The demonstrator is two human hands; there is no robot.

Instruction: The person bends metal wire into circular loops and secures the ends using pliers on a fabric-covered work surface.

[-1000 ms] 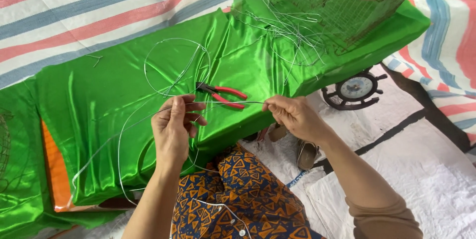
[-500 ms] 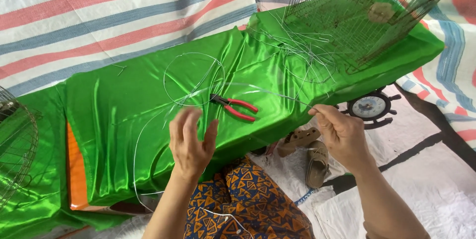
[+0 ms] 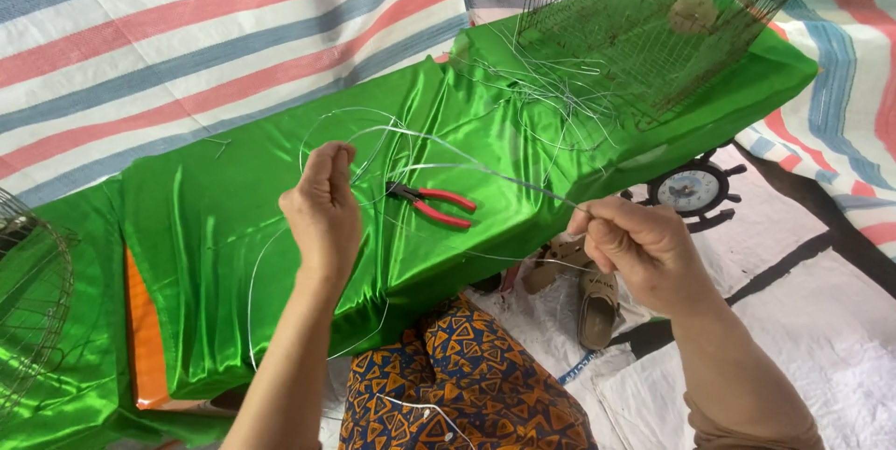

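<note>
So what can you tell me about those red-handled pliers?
The pliers are small, with dark metal jaws and two red grips that look like plastic or rubber, spread slightly apart. They lie flat on the shiny green cloth, jaws pointing left, among loops of thin wire. Neither hand touches them.

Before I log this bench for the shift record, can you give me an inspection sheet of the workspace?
Surface: bench under green satin cloth, creased.
Job's things: thin wire stretched between both hands, looping over the cloth.
Clutter: red-handled pliers; loose wire offcuts; wire cage.
Grippers: left hand pinching the wire; right hand gripping its other end.
Cables: nothing seen.
Surroundings: striped tarp; wheel-shaped clock; sandal; round wire frame.
</note>
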